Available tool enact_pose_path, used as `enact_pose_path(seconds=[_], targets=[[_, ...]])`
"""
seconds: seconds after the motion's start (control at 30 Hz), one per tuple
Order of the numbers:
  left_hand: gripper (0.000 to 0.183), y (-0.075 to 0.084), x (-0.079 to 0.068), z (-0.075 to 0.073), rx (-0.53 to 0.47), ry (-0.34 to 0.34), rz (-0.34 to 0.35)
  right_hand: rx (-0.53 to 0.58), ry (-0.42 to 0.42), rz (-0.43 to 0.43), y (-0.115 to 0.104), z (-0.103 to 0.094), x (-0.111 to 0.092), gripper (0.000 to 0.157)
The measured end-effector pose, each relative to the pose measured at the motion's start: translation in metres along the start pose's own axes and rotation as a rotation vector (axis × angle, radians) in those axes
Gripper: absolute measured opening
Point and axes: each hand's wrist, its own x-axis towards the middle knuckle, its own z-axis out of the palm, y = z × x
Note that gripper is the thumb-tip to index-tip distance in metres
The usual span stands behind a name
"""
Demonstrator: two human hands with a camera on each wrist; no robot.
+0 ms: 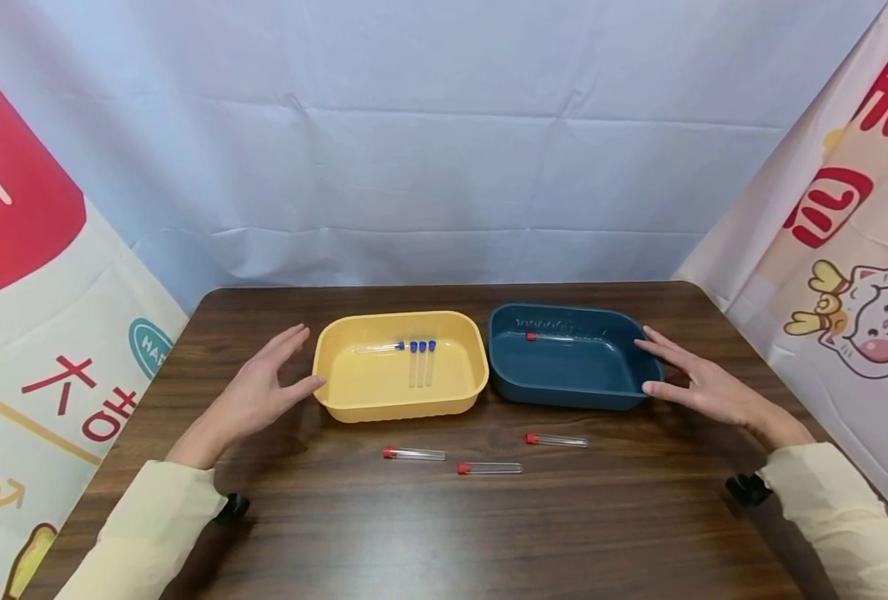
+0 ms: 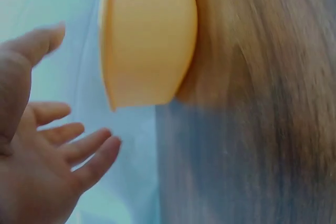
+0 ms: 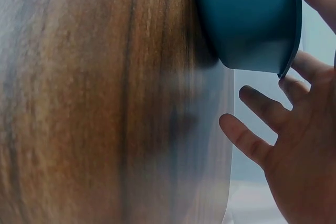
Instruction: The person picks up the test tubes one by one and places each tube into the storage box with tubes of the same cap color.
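My left hand [image 1: 259,392] is beside the left end of the yellow basin [image 1: 398,410], fingers spread, holding nothing. In the left wrist view a gap shows between that hand [image 2: 47,156] and the basin's wall [image 2: 149,40]. At the right end of the dark blue basin [image 1: 564,394], my right hand [image 1: 714,390] has its fingers extended by the rim; whether they touch it I cannot tell. Several blue-capped test tubes [image 1: 422,365] lie in the yellow basin. One red-capped tube [image 1: 552,337] lies in the blue basin.
Three more red-capped tubes lie on the brown wooden table [image 1: 428,533] before the basins: a left one [image 1: 417,454], a middle one [image 1: 492,468] and a right one [image 1: 559,440]. A white cloth [image 1: 444,183] hangs behind; printed cloths flank both sides.
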Motion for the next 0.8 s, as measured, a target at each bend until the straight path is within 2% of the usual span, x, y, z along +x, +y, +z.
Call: enact_pose_path(seconds=[0.2, 0.3, 0.37, 0.43, 0.67, 0.8], targets=[[0.056, 0.02, -0.016, 0.001, 0.015, 0.245, 0.118, 0.007, -0.002, 0.003, 0.001, -0.001, 0.001, 0.077], [0.048, 0.031, -0.025, 0.006, 0.035, 0.294, 0.188, 0.012, 0.0, 0.004, 0.001, 0.0, 0.001, 0.077], [0.044, 0.037, -0.031, 0.011, 0.046, 0.286, 0.215, 0.017, 0.002, 0.001, 0.001, 0.0, 0.001, 0.077], [0.041, 0.044, -0.038, 0.017, 0.051, 0.246, 0.215, 0.026, 0.005, -0.007, 0.002, 0.001, 0.001, 0.076], [0.039, 0.061, -0.053, 0.037, 0.056, 0.068, 0.152, 0.035, 0.014, -0.01, 0.003, 0.003, 0.0, 0.077], [0.038, 0.066, -0.057, 0.042, 0.058, 0.014, 0.111, 0.03, 0.019, -0.001, 0.002, 0.002, 0.0, 0.078]])
